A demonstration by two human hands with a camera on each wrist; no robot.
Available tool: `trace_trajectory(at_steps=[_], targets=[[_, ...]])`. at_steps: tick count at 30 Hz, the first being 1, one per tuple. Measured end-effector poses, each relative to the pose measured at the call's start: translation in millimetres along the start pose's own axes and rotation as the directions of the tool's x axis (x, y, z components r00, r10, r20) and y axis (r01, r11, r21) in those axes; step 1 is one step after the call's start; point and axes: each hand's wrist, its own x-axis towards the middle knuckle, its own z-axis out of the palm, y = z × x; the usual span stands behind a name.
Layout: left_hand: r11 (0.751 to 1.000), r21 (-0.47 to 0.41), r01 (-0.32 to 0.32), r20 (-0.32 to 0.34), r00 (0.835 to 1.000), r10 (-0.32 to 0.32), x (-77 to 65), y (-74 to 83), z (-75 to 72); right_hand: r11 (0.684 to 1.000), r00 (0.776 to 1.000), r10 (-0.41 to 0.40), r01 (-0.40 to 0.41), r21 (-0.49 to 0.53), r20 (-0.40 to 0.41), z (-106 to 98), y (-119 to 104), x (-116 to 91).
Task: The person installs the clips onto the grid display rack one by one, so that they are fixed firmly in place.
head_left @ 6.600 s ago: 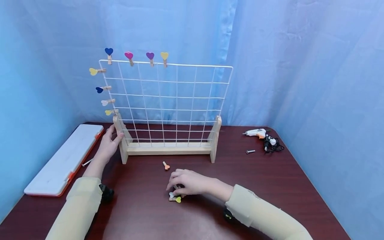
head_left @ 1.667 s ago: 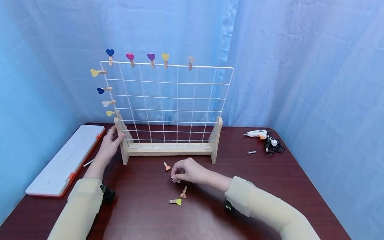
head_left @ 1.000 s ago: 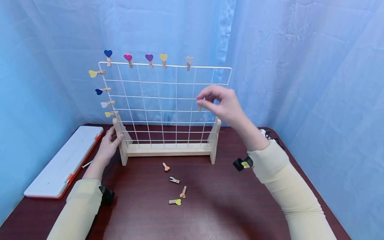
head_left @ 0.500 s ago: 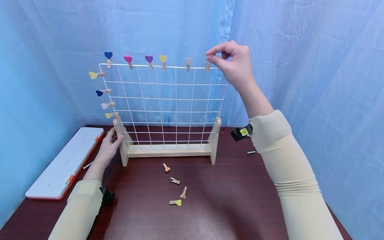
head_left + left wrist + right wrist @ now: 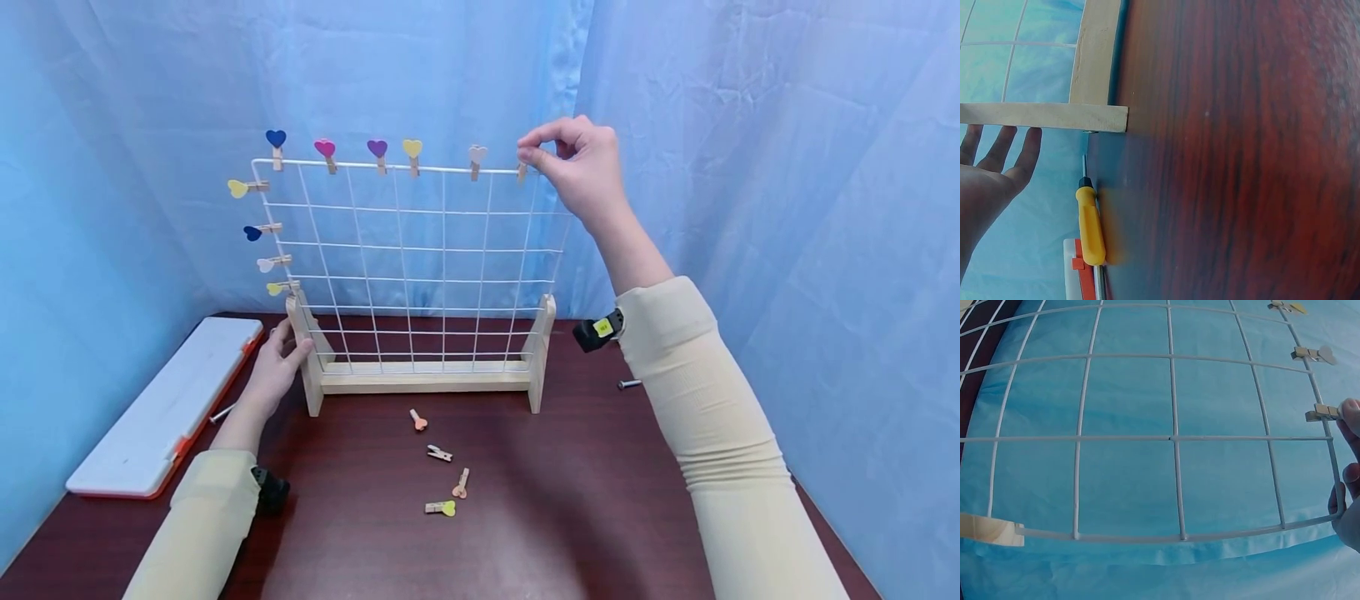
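Observation:
A white wire grid [image 5: 442, 229] stands upright in a wooden stand [image 5: 423, 383]. My left hand [image 5: 272, 371] holds the stand's left post, thumb at its front edge; in the left wrist view several fingertips [image 5: 1033, 137] meet the post's outer face. At the top right my right hand [image 5: 581, 167] pinches a small wooden clothespin [image 5: 522, 173] set on the top bar; the fingers hide its upper end. Left of it sits a clothespin with a whitish heart [image 5: 477, 154]. More heart clothespins, such as a purple one [image 5: 377, 147], line the top and left side.
On the table lie loose clothespins: orange-heart [image 5: 418, 420], plain-looking [image 5: 440, 453], another orange-heart [image 5: 461, 483] and yellow-heart [image 5: 441, 507]. A white-and-orange case [image 5: 168, 404] is at left, with a yellow-handled screwdriver [image 5: 1090, 225] near the post. A bolt [image 5: 628, 384] lies right.
My right hand took a clothespin from the table and raised it to the top bar's right part. The whitish-heart clothespin was added there earlier. My left hand has stayed at the post.

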Motion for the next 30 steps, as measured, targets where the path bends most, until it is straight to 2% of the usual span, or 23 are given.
trace_trajectory(at_steps=[5, 10, 13, 17, 21, 25, 27, 30], targets=[[1.000, -0.009, 0.009, 0.004, 1.000, -0.009, 1.5, -0.5, -1.6, 1.000, 1.000, -0.002, 0.003, -0.021, 0.004, 0, 1, 1], [1.000, -0.008, -0.008, -0.002, 1.000, 0.008, 1.0, -0.3, -1.0, 0.999, 0.998, -0.025, 0.027, -0.038, 0.056, -5, 2, 0], [1.000, -0.010, -0.017, -0.010, 1.000, 0.017, -0.7, 1.5, 0.1, 0.998, 0.996, -0.052, 0.054, -0.017, 0.068, -9, 0, -3], [1.000, -0.010, -0.012, -0.006, 1.000, 0.012, -1.6, 0.8, 0.1, 0.995, 0.995, -0.086, 0.084, 0.050, 0.045, -12, -5, -12], [1.000, -0.004, 0.011, 0.002, 1.000, -0.011, -0.1, -1.6, -0.6, 0.976, 0.983, -0.181, 0.176, 0.129, 0.029, -7, -6, -28], [1.000, 0.007, 0.027, 0.004, 1.000, -0.027, 0.8, -2.3, -0.8, 0.960, 0.965, -0.247, 0.232, 0.155, 0.083, 8, -1, -52], [1.000, 0.011, 0.027, 0.001, 1.000, -0.027, 0.6, -1.7, -0.6, 0.968, 0.964, -0.223, 0.202, 0.147, 0.143, 18, 5, -67], [1.000, 0.013, 0.021, -0.005, 1.000, -0.021, 0.0, -0.8, -0.4, 0.980, 0.951, -0.180, 0.151, 0.130, 0.250, 38, 28, -91]])
